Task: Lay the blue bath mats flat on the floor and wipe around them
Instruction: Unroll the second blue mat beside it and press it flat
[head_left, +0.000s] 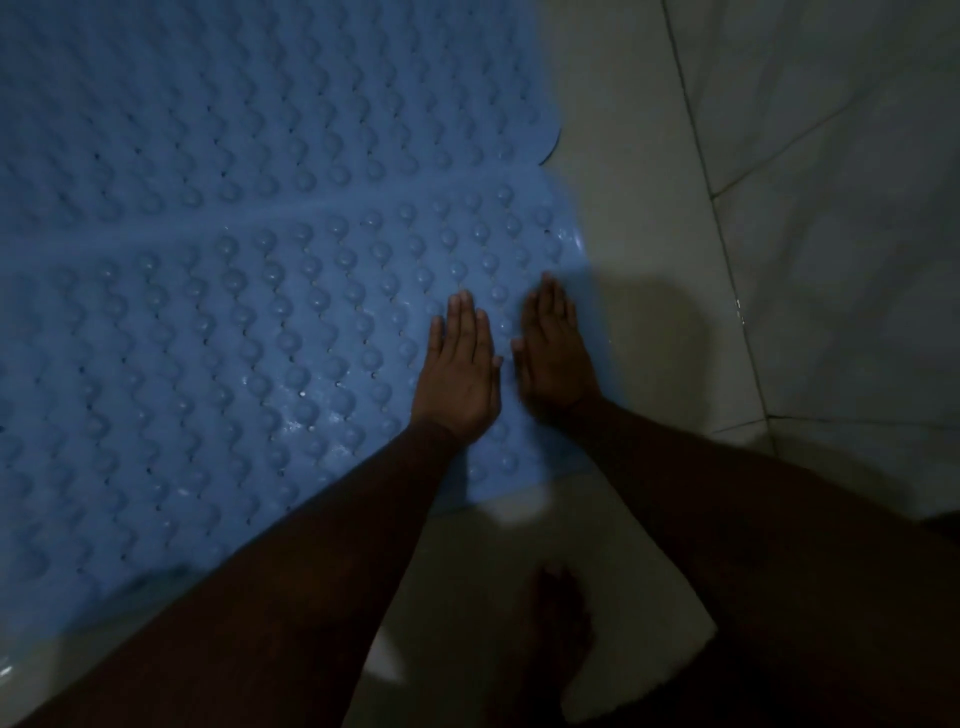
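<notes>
Mats: near blue mat (208, 364) flat on floor (649, 208), touching far blue mat (208, 104).
Left hand (460, 369): grip flat, holding nothing, pressing the mat's corner, likely to seat it.
Right hand (553, 353): same, just beside.
White cloth (649, 597): under foot (561, 623), probably for wiping.

This looks like a bathroom or shower area in a home. The floor (831, 234) is laid with large, pale, glossy tiles split by thin grout lines and carries a few water drops (740, 316). 2 blue rubber bath mats (234, 364) with rows of raised bumps and small drain holes lie on it. A bare foot (563, 623) shows at a white cloth (644, 587) lying on the tiles.
</notes>
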